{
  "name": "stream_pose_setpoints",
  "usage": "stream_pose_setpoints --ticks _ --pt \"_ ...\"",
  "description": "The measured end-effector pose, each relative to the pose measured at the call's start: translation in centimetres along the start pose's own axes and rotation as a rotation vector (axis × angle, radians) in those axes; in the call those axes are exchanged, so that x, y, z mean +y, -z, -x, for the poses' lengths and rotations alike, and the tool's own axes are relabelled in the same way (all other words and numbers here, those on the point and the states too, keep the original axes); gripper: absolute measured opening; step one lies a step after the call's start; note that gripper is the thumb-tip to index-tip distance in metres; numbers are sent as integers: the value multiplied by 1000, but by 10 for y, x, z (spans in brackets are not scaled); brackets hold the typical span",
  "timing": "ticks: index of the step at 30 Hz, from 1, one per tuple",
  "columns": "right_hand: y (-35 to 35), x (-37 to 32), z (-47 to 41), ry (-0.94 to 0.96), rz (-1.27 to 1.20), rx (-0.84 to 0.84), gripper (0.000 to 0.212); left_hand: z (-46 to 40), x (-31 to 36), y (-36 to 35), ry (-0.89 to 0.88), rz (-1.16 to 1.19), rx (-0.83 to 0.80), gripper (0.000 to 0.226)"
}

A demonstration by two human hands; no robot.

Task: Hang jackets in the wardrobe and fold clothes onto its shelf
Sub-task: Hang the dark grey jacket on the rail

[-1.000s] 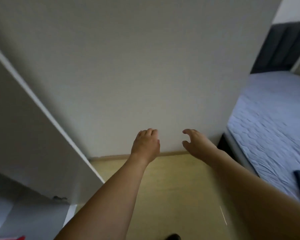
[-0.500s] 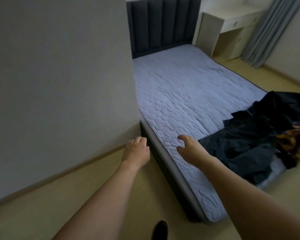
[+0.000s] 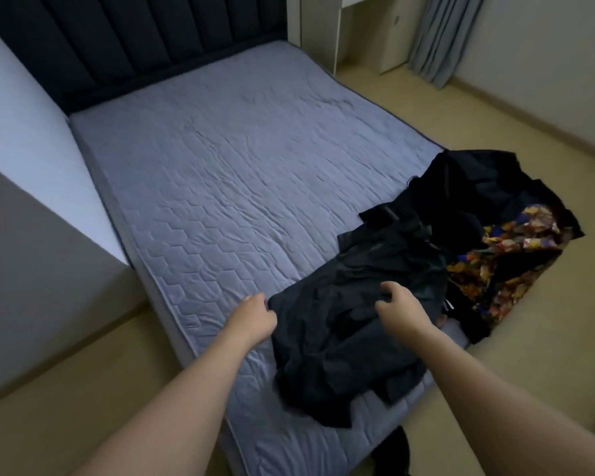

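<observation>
Head view, single frame.

Item 1: bed with grey-blue quilted mattress cover (image 3: 227,187), dark padded ribbed headboard (image 3: 145,39) at the far end.

Item 2: heap of dark crumpled clothes (image 3: 354,324) on the near right corner of the mattress, reaching over its edge. Behind it, a further black garment (image 3: 474,187); to the right, a dark cloth with orange, yellow and blue floral print (image 3: 516,255), hanging off the bed's corner.

Item 3: left hand (image 3: 253,317), fingers curled, at the left edge of the dark heap. Whether the grip has closed on fabric cannot be told.

Item 4: right hand (image 3: 401,304), over the top of the heap, fingers curled with tips at the cloth; grip likewise uncertain.

Item 5: pale yellow-beige floor (image 3: 495,389) around the bed.

Item 6: pale cabinet (image 3: 323,29) and grey curtain (image 3: 437,36) at upper right.

Item 7: grey panel (image 3: 42,269) at left.
</observation>
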State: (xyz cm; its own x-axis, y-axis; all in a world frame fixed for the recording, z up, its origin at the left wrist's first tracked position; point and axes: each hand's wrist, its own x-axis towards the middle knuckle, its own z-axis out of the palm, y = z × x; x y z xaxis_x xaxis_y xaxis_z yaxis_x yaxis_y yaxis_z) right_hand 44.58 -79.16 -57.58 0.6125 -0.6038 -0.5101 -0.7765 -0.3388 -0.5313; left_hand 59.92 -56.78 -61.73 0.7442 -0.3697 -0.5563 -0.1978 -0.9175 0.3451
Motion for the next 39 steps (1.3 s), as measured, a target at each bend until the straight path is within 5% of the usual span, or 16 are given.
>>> stream_pose_setpoints --ticks 8,14,17,19,21,23,27,29,31,32,35,36,38,39 --pt "64 160 -257 -252 -128 -8 66 -213 175 -150 -15 -19 -170 58" --pt "42 205 -378 -105 -110 21 74 -329 211 -244 97 -104 -118 109" --pt "31 205 -418 -99 -75 182 83 -365 210 -270 117 -137 -20 122" --pt "23 204 -432 -116 -56 260 90 -378 210 -272 104 -188 -18 106" --pt "20 201 -441 -182 -134 253 96 -376 211 -267 35 -296 -26 62" --pt "23 196 -446 -289 -369 191 107 -356 217 -268 -184 -464 -41 36" --pt "34 189 -444 -420 -634 -29 133 -274 242 -303 -737 -532 -412 32" --pt "33 200 -439 -408 -546 -81 110 -248 249 -313 -809 -518 -604 35" --pt "34 217 -435 -360 -426 -33 64 -259 255 -297 -613 -350 -715 30" --pt "35 227 -436 -357 -436 10 51 -276 257 -286 -507 -211 -631 26" --pt "34 250 -438 -388 -632 68 50 -361 257 -252 -176 -62 35 53" --pt "31 254 -437 -372 -651 92 47 -384 257 -246 -46 -43 89 76" --pt "22 259 -430 -326 -669 112 37 -409 260 -252 96 119 -57 93" --pt "19 259 -425 -305 -666 100 37 -410 263 -262 69 212 -156 82"
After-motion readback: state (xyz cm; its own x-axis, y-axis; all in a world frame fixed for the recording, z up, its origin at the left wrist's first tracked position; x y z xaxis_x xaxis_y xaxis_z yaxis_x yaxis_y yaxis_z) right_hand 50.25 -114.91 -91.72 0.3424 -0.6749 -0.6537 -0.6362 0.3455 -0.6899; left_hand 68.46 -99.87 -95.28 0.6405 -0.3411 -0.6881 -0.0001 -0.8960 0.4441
